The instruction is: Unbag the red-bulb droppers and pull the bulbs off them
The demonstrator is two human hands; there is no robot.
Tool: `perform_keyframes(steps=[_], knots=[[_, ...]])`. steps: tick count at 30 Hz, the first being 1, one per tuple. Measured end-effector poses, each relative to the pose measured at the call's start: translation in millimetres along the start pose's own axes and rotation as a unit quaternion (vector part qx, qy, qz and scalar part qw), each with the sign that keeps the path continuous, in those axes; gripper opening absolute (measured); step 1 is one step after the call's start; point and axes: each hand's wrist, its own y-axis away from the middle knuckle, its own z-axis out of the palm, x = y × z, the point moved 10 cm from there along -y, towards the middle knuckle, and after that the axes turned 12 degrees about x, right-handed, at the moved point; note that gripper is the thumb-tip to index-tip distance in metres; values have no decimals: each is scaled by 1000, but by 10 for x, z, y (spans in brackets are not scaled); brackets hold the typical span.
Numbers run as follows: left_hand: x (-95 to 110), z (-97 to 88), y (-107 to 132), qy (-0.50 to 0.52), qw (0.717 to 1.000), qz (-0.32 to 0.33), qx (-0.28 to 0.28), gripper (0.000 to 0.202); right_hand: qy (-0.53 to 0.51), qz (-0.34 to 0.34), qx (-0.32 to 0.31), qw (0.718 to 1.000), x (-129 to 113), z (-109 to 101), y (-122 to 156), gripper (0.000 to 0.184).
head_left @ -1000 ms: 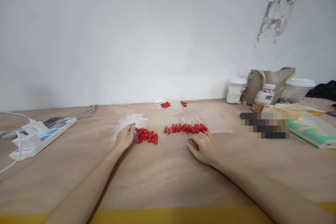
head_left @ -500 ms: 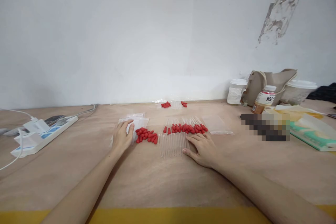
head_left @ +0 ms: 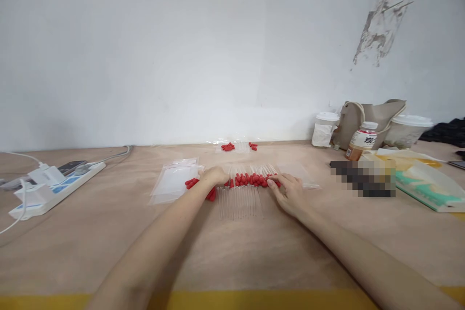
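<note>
A row of glass droppers with red rubber bulbs (head_left: 252, 179) lies mid-table, and a row of bare glass tubes (head_left: 240, 201) lies just in front of it. My left hand (head_left: 214, 176) rests at the row's left end, partly covering a pile of loose red bulbs (head_left: 191, 183). I see only its back, and its fingers are hidden. My right hand (head_left: 288, 191) lies at the row's right end, its stretched fingers touching the outermost red bulbs. Small clear plastic bags (head_left: 170, 179) lie left of the pile.
A white power strip (head_left: 54, 189) with plugs and cables sits at the left. More red bulbs (head_left: 228, 146) lie by the wall. At the right stand two lidded cups (head_left: 325, 128), a bottle (head_left: 361, 141), a beige bag (head_left: 374, 116) and a green-white packet (head_left: 425, 189).
My left hand has moved right from the plastic bags to the left end of the dropper row. My right hand has moved up from the bare tubes to the row's right end.
</note>
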Motion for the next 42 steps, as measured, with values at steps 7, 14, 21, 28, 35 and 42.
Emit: perform_keyframes(steps=[7,14,21,28,35,42], knots=[[-5,-108,8,-3,999,2,35,16,-10,2,19,1000,11,-4,2,28],[83,-688,885,101,938,240,229,18,-48,-38,43,997,-153,-72,21,29],[82,-637,1529,155,867,358,310,15,-85,-188,-20,978,-807,-72,204,36],[189,-560,1590,185,850,389,305,14,-68,-254,-48,964,-1068,131,361,24],[255,-593,1626,201,837,410,303,14,-69,-259,-46,962,-1066,171,378,20],[290,-590,1722,154,816,444,336,18,-90,-284,-30,954,-1093,90,427,17]])
